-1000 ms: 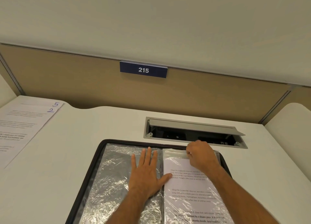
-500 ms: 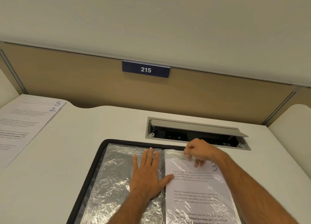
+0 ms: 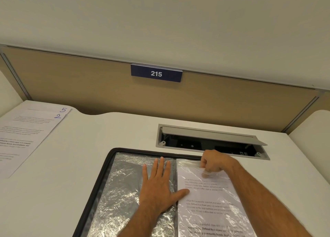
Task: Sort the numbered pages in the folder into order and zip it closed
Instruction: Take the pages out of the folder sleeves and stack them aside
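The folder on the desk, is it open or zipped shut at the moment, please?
Open: the folder lies spread flat, both plastic-sleeved halves showing under the hands.

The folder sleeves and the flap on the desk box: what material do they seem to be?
Folder sleeves: seemingly thin clear plastic, glossy; wrinkles catch light. Flap: probably brushed metal or grey-coated plastic, matte; flat, even sheen.

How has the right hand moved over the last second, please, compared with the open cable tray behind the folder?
Yes. The right hand has drawn slightly back toward the person, away from the cable tray, gripping the top of the sleeved page.
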`<state>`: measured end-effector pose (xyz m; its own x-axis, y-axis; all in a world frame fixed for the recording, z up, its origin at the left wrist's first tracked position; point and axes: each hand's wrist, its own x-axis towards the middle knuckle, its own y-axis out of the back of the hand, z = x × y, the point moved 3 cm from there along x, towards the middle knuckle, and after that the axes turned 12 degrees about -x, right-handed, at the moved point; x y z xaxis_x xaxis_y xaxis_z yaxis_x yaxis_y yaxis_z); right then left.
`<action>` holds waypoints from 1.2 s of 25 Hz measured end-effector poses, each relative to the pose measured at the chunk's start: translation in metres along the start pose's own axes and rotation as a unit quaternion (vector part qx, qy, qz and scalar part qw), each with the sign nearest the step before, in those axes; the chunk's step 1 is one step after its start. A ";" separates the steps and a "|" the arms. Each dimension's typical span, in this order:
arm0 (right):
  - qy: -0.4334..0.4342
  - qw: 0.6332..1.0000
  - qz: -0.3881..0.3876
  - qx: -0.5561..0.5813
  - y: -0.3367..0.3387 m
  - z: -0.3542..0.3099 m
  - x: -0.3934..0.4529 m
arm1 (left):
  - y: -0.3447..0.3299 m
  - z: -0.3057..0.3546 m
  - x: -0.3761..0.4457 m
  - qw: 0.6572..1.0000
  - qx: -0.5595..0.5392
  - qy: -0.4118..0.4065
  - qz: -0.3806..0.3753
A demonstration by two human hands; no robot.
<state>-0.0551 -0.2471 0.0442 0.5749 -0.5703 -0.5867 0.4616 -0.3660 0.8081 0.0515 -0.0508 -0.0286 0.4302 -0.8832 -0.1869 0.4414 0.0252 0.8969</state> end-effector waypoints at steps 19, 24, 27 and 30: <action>0.009 0.777 0.629 -0.014 0.132 0.035 -0.039 | 0.003 0.001 -0.002 1.000 -0.002 0.005 -0.016; 0.077 0.696 0.713 -0.029 0.159 0.034 -0.079 | 0.008 0.003 -0.003 0.998 -0.063 0.004 0.000; 0.129 0.676 0.724 -0.040 0.164 0.019 -0.101 | 0.030 0.009 -0.002 0.969 -0.235 -0.010 0.079; 0.187 0.683 0.706 -0.030 0.170 -0.003 -0.120 | 0.075 0.016 -0.004 0.877 -0.410 -0.047 0.245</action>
<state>-0.0434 -0.2385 0.2514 0.6027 -0.0920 0.7926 -0.7096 0.3925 0.5851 0.0708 -0.0529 0.0457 0.6770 -0.7057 0.2090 0.6561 0.7074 0.2631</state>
